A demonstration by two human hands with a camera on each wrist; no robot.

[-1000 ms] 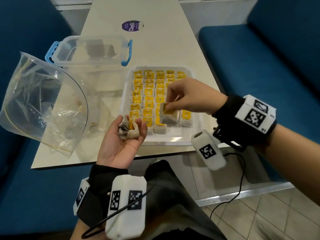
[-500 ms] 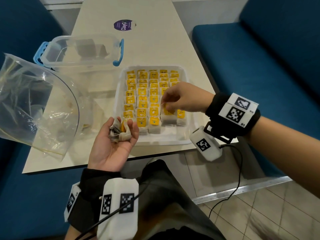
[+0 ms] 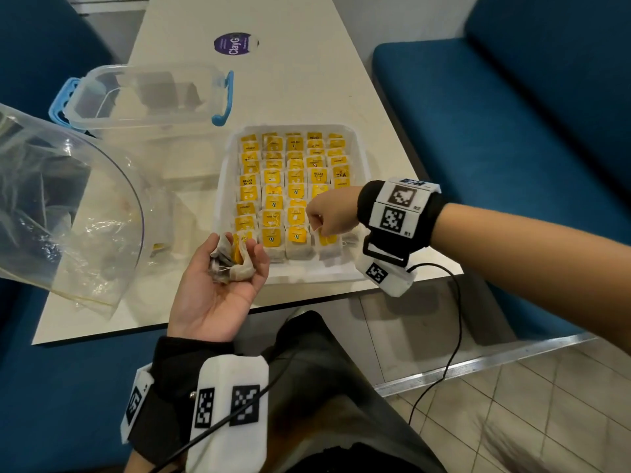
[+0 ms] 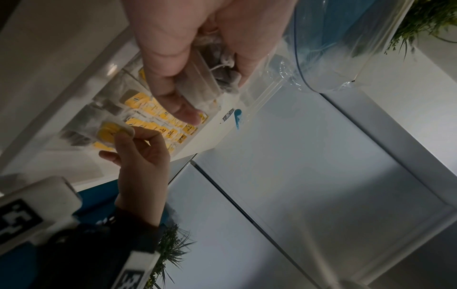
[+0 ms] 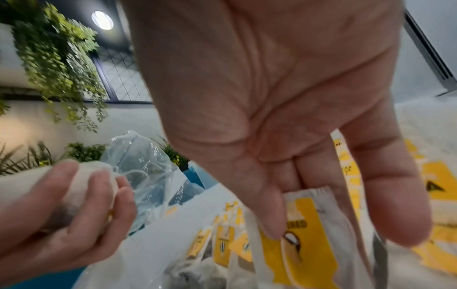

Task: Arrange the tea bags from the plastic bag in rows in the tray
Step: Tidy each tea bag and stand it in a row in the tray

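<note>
1. Tea bags [image 3: 293, 186] already fill most of the white tray [image 3: 362, 158] in yellow-tagged rows; we go left to right across the table [image 3: 307, 80].
2. At far left the clear plastic bag [image 3: 68, 213] lies slumped open on the table, with a clear lidded container [image 3: 150, 93] behind it.
3. Our left hand [image 3: 218, 285] rests palm up just in front of the tray, fingers loosely curled round a small bunch of spare tea bags [image 3: 232, 257].
4. Our right hand [image 3: 333, 211] hovers over the tray's near right part, fingers bent, pinching the top of a single tea bag [image 5: 306, 230] that stands in the front row.
5. Risks, as we judge them: the bag may tip or lean on its neighbour when we let go, because the row is tightly packed; its string could snag our fingers and drag it back out; our knuckles could knock the standing bags beside it; the loose bunch in the left hand could spill over the table edge, since the palm is barely cupped.
6. Compared with a second ago, the right hand has come down from above the tray, where it held the bag clear of the rows, and now sets it among them; the left hand has hardly moved.
</note>
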